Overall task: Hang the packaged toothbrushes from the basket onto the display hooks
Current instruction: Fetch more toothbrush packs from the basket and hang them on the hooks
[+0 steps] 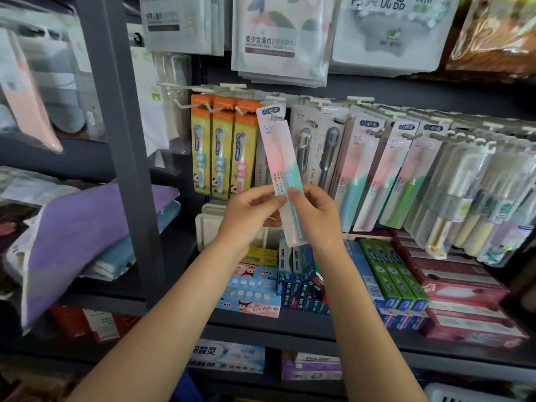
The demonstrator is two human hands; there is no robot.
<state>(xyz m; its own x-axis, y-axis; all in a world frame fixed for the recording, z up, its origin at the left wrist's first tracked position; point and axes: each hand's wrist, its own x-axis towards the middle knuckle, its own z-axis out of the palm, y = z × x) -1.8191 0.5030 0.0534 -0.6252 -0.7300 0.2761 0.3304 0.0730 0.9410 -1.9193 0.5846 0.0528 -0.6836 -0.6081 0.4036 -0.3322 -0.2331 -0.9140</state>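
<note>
Pink-and-green toothbrush pack [282, 169]; purple towel [87, 224]

I count two hands, the left hand [248, 211] and the right hand [314, 211], holding one pink-and-green toothbrush pack [280, 172] between them. On the hooks by the rack's left edge hang three orange-topped children's toothbrush packs [222, 149]. Further right I see three more pink-and-green packs [380, 172] facing me. The clear packs at the right edge are too crowded to count.
</note>
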